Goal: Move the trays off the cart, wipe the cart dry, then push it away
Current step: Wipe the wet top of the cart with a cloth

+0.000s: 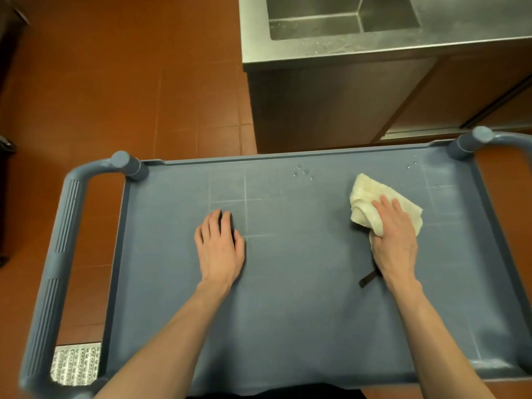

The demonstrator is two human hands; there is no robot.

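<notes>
A blue-grey plastic cart fills the lower part of the view, its flat top bare of trays. My right hand presses a crumpled cream cloth onto the right half of the top. My left hand rests flat on the left half, fingers together, holding nothing. Water droplets sit near the far edge, and a few more lie by the far right post. A dark strap hangs beside my right wrist.
The cart's ribbed left handle arches over orange floor tiles. Beyond the far edge stands a stainless steel sink unit with a wet rim. A metal floor grate shows at the lower left. Dark objects line the left wall.
</notes>
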